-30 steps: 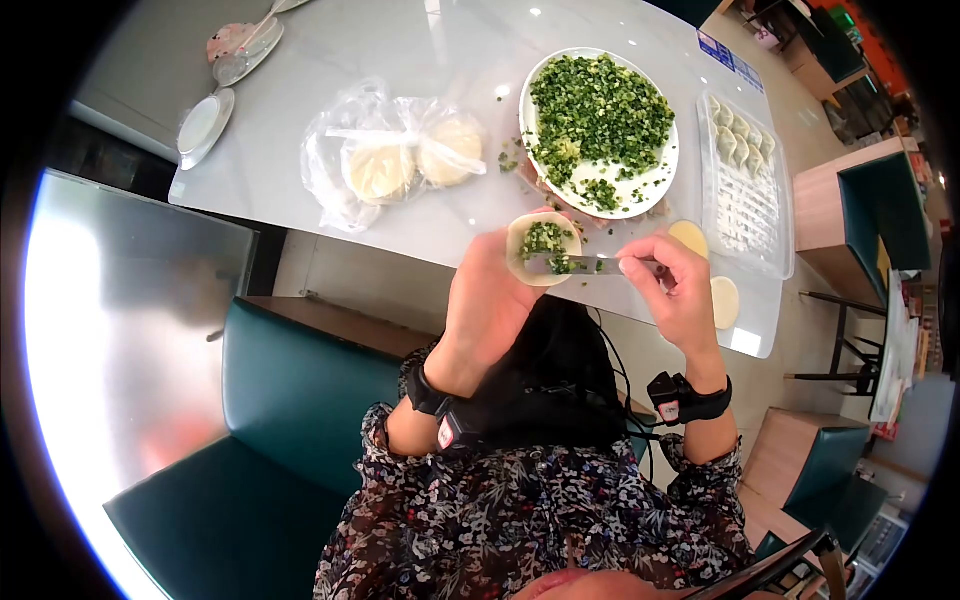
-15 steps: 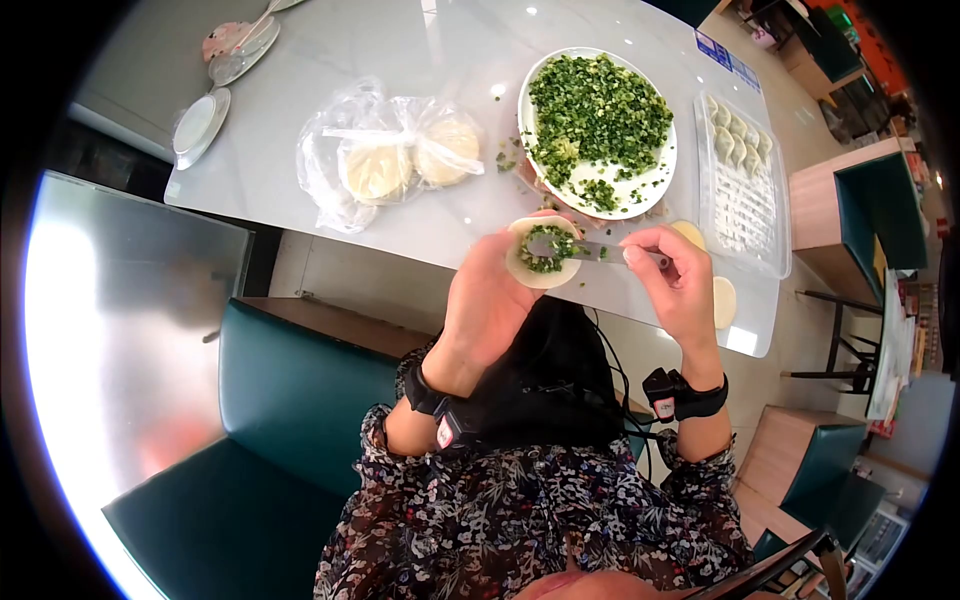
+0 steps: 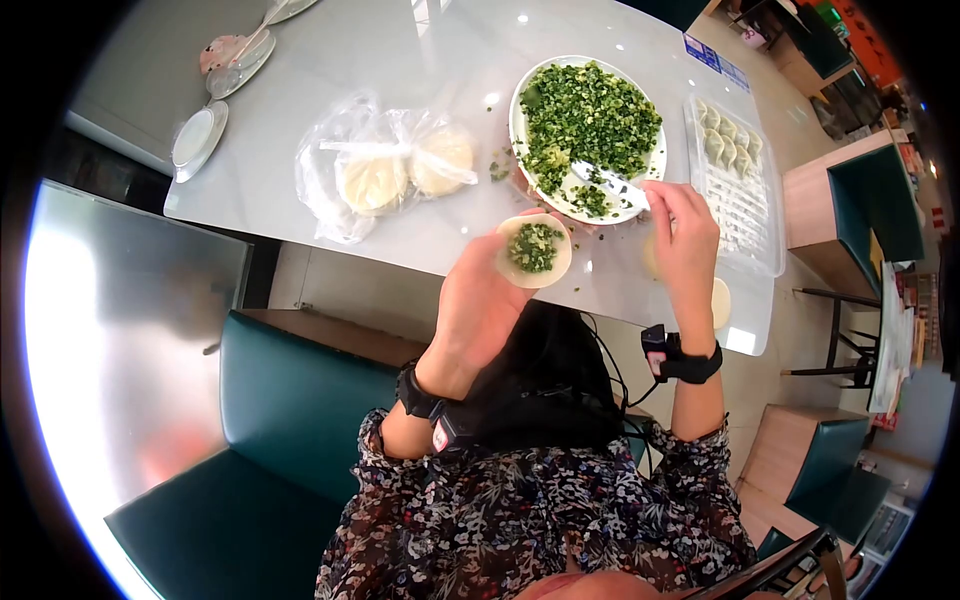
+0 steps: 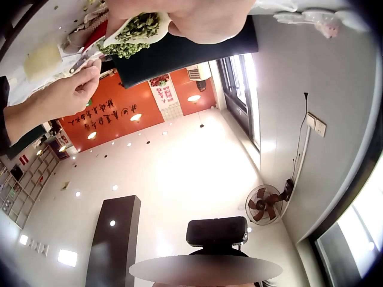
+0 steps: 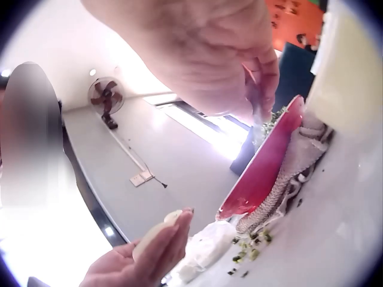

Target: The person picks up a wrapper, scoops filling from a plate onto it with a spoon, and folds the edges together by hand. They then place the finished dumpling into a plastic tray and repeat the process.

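Observation:
In the head view the left hand holds a round dumpling wrapper, its thumb at the wrapper's edge and its fingers beneath. A mound of chopped green filling lies in the wrapper's middle. The right hand pinches the end of a flat metal spatula. The spatula's blade reaches over the near part of a white oval plate heaped with chopped greens. In the right wrist view the cupped left hand shows from the side, low beside the table.
Left of the plate lie clear plastic bags with stacked wrappers. A clear tray with several folded dumplings stands right. One loose wrapper lies near the table's right edge. Bits of greens are scattered beside the plate.
The spatula, earlier pressing filling into the wrapper, has moved up and away with the right hand to the plate of greens. The left hand stays nearly in place, holding the filled wrapper.

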`<state>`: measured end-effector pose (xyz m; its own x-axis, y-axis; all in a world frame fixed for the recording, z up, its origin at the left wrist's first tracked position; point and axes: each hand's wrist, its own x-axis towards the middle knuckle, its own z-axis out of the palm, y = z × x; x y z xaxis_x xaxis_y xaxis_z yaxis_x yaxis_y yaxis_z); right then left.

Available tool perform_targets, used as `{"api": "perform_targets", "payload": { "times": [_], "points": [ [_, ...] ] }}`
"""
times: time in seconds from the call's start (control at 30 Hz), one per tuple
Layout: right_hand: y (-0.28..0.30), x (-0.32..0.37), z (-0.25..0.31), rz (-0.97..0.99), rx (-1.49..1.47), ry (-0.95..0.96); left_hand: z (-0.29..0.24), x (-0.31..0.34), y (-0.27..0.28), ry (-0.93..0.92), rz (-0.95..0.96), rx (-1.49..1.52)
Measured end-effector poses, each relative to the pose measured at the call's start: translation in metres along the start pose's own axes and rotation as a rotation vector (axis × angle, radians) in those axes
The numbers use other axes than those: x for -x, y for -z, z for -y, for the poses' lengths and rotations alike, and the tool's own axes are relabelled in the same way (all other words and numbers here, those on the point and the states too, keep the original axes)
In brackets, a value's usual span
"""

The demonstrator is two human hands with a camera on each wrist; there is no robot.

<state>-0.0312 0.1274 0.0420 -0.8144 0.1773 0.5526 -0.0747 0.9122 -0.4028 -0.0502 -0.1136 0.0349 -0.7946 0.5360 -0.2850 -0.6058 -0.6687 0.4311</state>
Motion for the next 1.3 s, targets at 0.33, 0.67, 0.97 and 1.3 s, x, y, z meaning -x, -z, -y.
{"api": "perform_targets", "payload": {
  "times": [0.33, 0.67, 0.97, 1.3],
  "points": [
    [0.020, 0.028, 0.041, 0.094, -0.219, 0.458, 0.010, -0.005, -0.019, 0.083, 0.100, -0.008],
    [0.032, 0.038, 0.029, 0.013, -0.288, 0.324, 0.031, -0.008, -0.022, 0.088, 0.199, -0.092],
    [0.041, 0.041, 0.011, -0.085, -0.300, 0.286, 0.042, -0.037, -0.026, 0.128, 0.244, -0.153],
    [0.061, 0.049, -0.005, -0.102, -0.296, 0.276, 0.054, -0.035, -0.051, 0.137, 0.308, -0.266]
  ]
}}
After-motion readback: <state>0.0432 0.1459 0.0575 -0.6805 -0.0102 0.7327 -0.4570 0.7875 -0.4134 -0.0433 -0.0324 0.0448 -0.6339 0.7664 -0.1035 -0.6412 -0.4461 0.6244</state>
